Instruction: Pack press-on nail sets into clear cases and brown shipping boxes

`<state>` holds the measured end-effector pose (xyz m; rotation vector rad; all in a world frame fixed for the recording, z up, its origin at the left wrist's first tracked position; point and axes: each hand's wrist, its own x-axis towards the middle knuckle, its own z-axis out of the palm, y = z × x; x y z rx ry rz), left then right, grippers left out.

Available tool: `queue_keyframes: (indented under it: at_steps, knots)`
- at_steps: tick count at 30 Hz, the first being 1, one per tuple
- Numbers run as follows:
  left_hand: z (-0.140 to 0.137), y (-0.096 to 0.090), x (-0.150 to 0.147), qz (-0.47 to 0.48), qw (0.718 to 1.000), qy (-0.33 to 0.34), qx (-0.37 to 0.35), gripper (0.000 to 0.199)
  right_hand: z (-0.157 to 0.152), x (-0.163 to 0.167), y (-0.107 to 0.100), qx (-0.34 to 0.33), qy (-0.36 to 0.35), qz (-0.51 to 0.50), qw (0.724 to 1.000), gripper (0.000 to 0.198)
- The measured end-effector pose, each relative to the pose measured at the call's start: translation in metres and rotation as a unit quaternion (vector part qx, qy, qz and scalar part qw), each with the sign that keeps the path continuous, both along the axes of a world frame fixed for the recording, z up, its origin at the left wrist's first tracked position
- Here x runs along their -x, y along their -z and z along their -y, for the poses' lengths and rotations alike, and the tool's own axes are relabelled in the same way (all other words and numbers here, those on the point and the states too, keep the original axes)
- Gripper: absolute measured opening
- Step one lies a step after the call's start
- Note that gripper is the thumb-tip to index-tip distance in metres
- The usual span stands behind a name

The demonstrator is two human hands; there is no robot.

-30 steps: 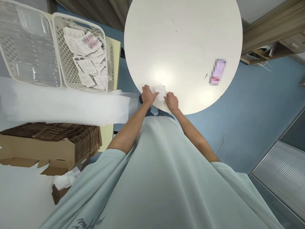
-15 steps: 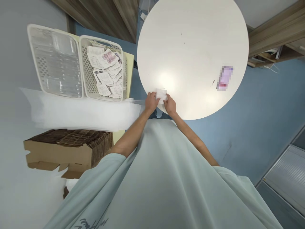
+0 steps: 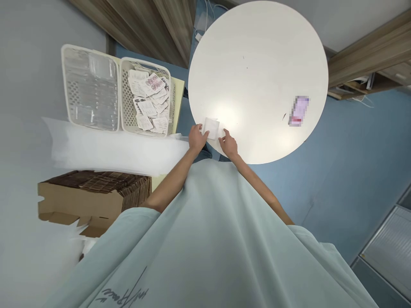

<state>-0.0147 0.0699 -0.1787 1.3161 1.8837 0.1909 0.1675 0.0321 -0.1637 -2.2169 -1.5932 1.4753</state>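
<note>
My left hand (image 3: 198, 137) pinches the white square (image 3: 211, 127) by its side, on the round table (image 3: 257, 55). My right hand (image 3: 222, 134) is just beside it, fingers apart. If I push crookedly, the square might crease or slip off the near edge. I count one square, one table, two baskets (image 3: 129, 117), one blurry purple thing (image 3: 299, 111).

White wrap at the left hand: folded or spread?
Folded, it appears: the white wrap makes a compact square with layered edges, the left hand holding its side.
</note>
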Motion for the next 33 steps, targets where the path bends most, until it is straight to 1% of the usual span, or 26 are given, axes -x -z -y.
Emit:
queue_keyframes:
  at_steps: [4, 8, 13, 16, 21, 27, 30, 33]
  knots:
    - [0.025, -0.02, 0.006, 0.007, 0.999, -0.044, -0.003, 0.038, 0.016, -0.025, -0.012, -0.005, 0.006, -0.029, 1.0, 0.061]
    - [0.058, -0.041, 0.004, 0.024, 0.993, -0.112, 0.0, 0.036, 0.026, -0.047, -0.014, -0.015, -0.003, -0.062, 0.998, 0.058]
    - [0.103, -0.067, -0.01, 0.034, 0.984, -0.176, 0.003, 0.035, 0.026, -0.063, -0.012, -0.02, -0.047, -0.083, 0.995, 0.054]
    - [0.123, -0.078, -0.015, 0.039, 0.978, -0.205, -0.001, 0.035, 0.025, -0.067, -0.013, -0.021, -0.064, -0.089, 0.994, 0.053]
    - [0.139, -0.093, -0.011, 0.053, 0.97, -0.234, -0.034, 0.039, 0.029, -0.068, -0.023, -0.035, -0.069, -0.112, 0.991, 0.052]
    - [0.144, -0.102, 0.004, 0.098, 0.967, -0.227, -0.062, 0.044, 0.044, -0.064, -0.049, -0.068, -0.041, -0.115, 0.99, 0.049]
    - [0.151, -0.104, 0.02, 0.122, 0.963, -0.225, -0.085, 0.045, 0.054, -0.055, -0.062, -0.096, -0.028, -0.108, 0.989, 0.046]
    - [0.165, -0.109, 0.046, 0.155, 0.955, -0.228, -0.11, 0.045, 0.067, -0.038, -0.074, -0.122, -0.018, -0.102, 0.987, 0.044]
